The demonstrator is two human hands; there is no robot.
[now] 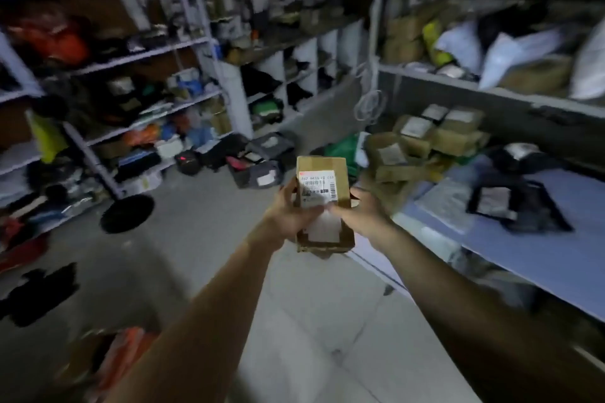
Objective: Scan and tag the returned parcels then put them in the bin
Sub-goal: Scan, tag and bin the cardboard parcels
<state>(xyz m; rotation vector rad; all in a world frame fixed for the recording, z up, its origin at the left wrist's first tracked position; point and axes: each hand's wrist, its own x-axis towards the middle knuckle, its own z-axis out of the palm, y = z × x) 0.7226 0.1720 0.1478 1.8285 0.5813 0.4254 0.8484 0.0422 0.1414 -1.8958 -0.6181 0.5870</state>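
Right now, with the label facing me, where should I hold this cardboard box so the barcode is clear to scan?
Grip the cardboard box by its long side walls, from left and right, toward the near end. The barcode label sits on the far half of the upward face, so the left hand and right hand should probably keep thumbs off it.

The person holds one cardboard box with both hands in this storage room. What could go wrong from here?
1. The near end of the cardboard box looks torn, so contents might slip out while the left hand and right hand turn it.
2. The fingers lie at the lower edge of the label; they may cover the barcode during scanning.
3. The room is dim and parcels on the floor lie ahead; a step forward could end in a trip.
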